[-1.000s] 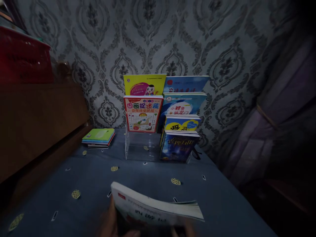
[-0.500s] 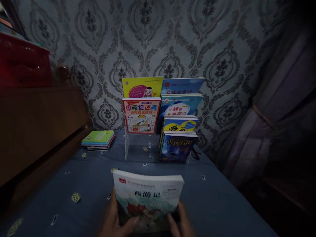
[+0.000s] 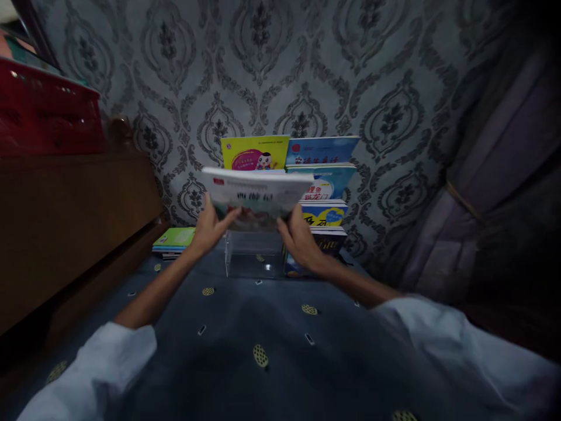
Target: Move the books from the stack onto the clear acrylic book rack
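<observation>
Between my two hands is a pale-covered book (image 3: 258,199), blurred by motion and tilted back. My left hand (image 3: 210,225) grips its left edge with the thumb across the cover. On the other edge my right hand (image 3: 300,237) is closed in the same way. The book is in front of a clear acrylic book rack (image 3: 252,266) and hides the red book in the rack's left column. Above it shows a yellow-green book (image 3: 254,153). In the right column stand a blue book (image 3: 324,151), a light-blue book (image 3: 337,178), a yellow-and-blue book (image 3: 331,215) and a dark blue book (image 3: 331,240).
A small stack of books (image 3: 173,241) lies left of the rack on the dark blue patterned sheet (image 3: 228,327). Wooden furniture (image 3: 79,216) with a red basket (image 3: 48,117) borders the left. Patterned wallpaper is behind, and a tied curtain (image 3: 442,234) hangs at right.
Both hands have carried the book forward and up from near me to the front of the rack. It now covers the red book, and my forearms and light sleeves have come into view.
</observation>
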A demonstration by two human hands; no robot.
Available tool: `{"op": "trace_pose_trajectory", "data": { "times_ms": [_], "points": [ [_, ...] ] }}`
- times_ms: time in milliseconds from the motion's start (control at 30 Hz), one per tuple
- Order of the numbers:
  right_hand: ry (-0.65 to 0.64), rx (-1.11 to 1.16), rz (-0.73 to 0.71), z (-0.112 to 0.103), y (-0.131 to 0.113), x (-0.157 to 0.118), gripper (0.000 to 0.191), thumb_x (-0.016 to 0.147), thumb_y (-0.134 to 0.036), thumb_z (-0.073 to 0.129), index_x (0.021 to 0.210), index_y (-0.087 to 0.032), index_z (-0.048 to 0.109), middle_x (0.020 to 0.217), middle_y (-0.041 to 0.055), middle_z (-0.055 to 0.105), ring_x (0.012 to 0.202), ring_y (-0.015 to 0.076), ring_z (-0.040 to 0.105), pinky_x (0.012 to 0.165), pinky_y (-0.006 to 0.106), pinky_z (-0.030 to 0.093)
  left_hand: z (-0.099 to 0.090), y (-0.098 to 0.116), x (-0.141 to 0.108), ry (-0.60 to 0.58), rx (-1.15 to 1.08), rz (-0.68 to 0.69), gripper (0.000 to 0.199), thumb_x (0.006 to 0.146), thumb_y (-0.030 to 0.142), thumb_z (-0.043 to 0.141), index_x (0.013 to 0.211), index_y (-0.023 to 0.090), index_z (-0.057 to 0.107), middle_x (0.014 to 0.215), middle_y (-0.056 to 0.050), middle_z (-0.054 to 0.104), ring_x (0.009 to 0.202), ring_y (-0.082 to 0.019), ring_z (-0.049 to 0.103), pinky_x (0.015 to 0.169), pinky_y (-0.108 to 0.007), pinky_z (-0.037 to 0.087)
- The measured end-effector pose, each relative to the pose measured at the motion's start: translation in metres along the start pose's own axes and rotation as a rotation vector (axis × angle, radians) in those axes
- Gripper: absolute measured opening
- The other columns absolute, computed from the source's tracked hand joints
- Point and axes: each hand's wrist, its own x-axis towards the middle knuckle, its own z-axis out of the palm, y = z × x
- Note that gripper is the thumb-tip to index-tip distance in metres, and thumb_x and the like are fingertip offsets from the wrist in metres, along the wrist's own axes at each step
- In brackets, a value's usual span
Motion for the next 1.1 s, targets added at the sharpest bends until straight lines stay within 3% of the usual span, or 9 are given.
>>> {"op": "trace_pose_trajectory", "data": {
  "times_ms": [100,200,400,667,933,1000,1100],
  "points": [
    [0.059,-0.046,-0.104,0.0,0.012,0.05,0.023,0.096,-0.029,0.036,0.117,-0.022,0.039,0.106,0.0143,0.063,0.097,0.0286,0.061,0.093,0.052,0.051,0.001,-0.006,0.045,0.064,0.001,0.091,0.083,0.086,0.069,0.059,0.146,0.018,0.033,0.14,-0.016,0.054,0.136,-0.03,0.047,0.116,-0.043,0.035],
    [0.041,-0.074,-0.118,0.004,0.024,0.068,0.022,0.094,-0.028,0.036,0.115,-0.021,0.037,0.106,0.015,0.062,0.098,0.0295,0.06,0.093,0.052,0.051,0.007,-0.019,0.06,0.075,-0.015,0.078,0.088,0.084,0.074,0.056,0.148,0.018,0.032,0.138,-0.016,0.057,0.135,-0.029,0.049,0.115,-0.042,0.035],
    [0.02,-0.095,-0.111,0.014,0.046,0.065,0.017,0.093,-0.028,0.037,0.11,-0.022,0.036,0.102,0.014,0.062,0.095,0.0298,0.061,0.091,0.053,0.051,0.022,-0.047,0.06,0.049,-0.056,0.014,0.093,0.084,0.072,0.059,0.151,0.015,0.03,0.141,-0.018,0.055,0.139,-0.031,0.046,0.116,-0.044,0.034],
    [-0.054,-0.12,-0.014,0.02,0.063,0.063,0.015,0.091,-0.029,0.038,0.104,-0.024,0.033,0.092,0.0115,0.061,0.086,0.0306,0.06,0.084,0.052,0.051,0.033,-0.064,0.055,0.016,-0.042,-0.07,0.084,0.089,0.063,0.06,0.151,0.015,0.03,0.149,-0.018,0.048,0.146,-0.03,0.036,0.121,-0.045,0.026],
    [-0.064,-0.196,0.028,0.02,0.073,0.077,0.017,0.087,-0.026,0.045,0.102,-0.024,0.037,0.093,0.0136,0.063,0.087,0.0336,0.062,0.081,0.056,0.052,0.035,-0.07,0.064,0.008,-0.048,-0.096,0.065,0.092,0.067,0.05,0.13,0.014,0.046,0.13,-0.017,0.061,0.14,-0.029,0.044,0.116,-0.043,0.033],
    [-0.048,-0.212,-0.009,0.018,0.072,0.081,0.022,0.086,-0.024,0.047,0.106,-0.023,0.041,0.098,0.0148,0.064,0.093,0.0346,0.062,0.085,0.058,0.052,0.036,-0.069,0.067,0.026,-0.02,-0.115,0.06,0.093,0.066,0.049,0.125,0.016,0.048,0.127,-0.016,0.062,0.138,-0.029,0.047,0.115,-0.043,0.034],
    [0.035,-0.203,-0.102,0.014,0.066,0.086,0.041,0.085,-0.022,0.048,0.125,-0.018,0.04,0.121,0.0201,0.06,0.113,0.0359,0.058,0.098,0.06,0.048,0.038,-0.066,0.067,0.052,0.031,-0.114,0.055,0.094,0.065,0.05,0.12,0.017,0.048,0.122,-0.016,0.063,0.131,-0.03,0.053,0.113,-0.044,0.036]
  ]
}}
